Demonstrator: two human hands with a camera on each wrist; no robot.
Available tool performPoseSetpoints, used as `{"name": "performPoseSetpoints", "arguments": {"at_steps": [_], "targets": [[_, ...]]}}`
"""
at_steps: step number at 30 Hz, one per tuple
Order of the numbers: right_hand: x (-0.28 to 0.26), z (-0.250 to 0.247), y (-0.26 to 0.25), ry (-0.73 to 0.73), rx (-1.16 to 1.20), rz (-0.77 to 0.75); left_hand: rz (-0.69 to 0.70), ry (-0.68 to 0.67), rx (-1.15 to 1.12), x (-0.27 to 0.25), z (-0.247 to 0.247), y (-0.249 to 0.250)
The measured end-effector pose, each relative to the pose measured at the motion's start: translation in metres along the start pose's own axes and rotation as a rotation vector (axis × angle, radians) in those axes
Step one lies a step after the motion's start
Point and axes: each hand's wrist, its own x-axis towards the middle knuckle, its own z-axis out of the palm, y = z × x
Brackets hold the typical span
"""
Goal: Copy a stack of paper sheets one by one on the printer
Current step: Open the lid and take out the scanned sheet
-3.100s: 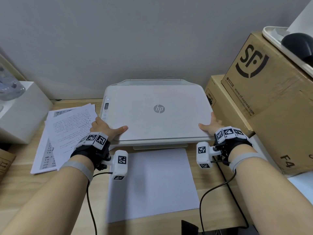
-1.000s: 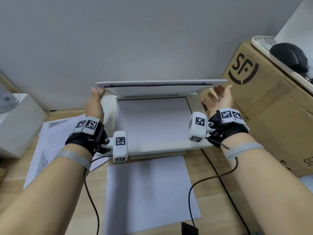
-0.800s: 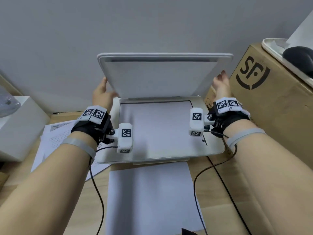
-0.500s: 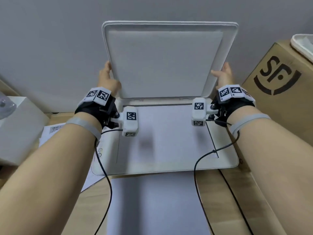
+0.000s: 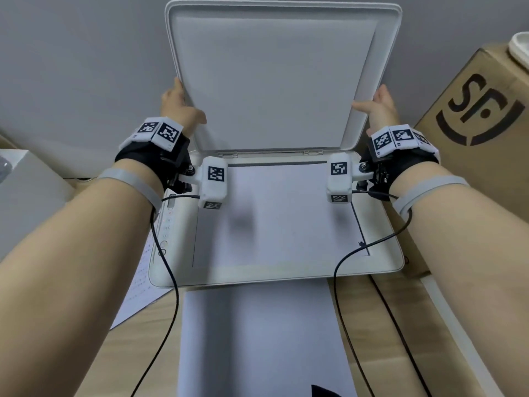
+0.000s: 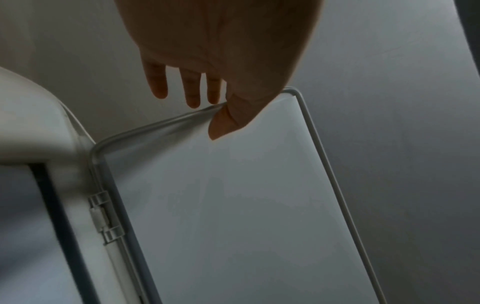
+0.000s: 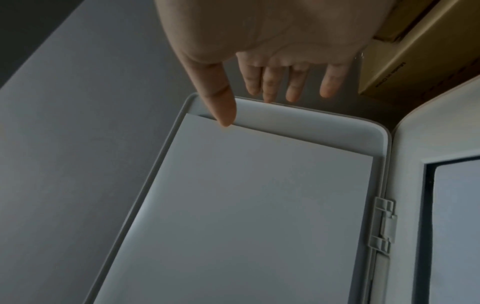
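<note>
The white printer sits on the wooden desk with its scanner lid raised almost upright against the wall. A white sheet lies on the scanner glass. My left hand is at the lid's left edge. Its thumb lies on the lid's inner face, with straight fingers behind the edge. My right hand mirrors it at the right edge, its thumb on the inner face. The stack of printed sheets peeks out left of the printer.
A blank white sheet lies on the desk in front of the printer. A large cardboard box stands close on the right, and a white box on the left. The grey wall is right behind the lid.
Both hands have lifted the lid from closed to nearly upright, which uncovers the sheet on the glass. My head has moved closer over the printer.
</note>
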Motion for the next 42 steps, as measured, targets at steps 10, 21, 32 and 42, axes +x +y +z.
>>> {"name": "performPoseSetpoints", "arguments": {"at_steps": [10, 21, 32, 42], "targets": [[-0.062, -0.012, 0.050, -0.110, -0.470, 0.146, -0.069, -0.208, 0.324, -0.101, 0.023, -0.069], [-0.099, -0.033, 0.099, -0.204, -0.978, 0.226, -0.136, -0.389, 0.847, -0.131, 0.031, -0.104], [-0.103, -0.030, 0.113, -0.089, -0.929, 0.122, -0.140, -0.387, 0.893, -0.130, 0.033, -0.102], [-0.106, -0.024, 0.103, -0.114, -1.070, 0.169, -0.152, -0.395, 0.876, -0.131, 0.033, -0.101]]}}
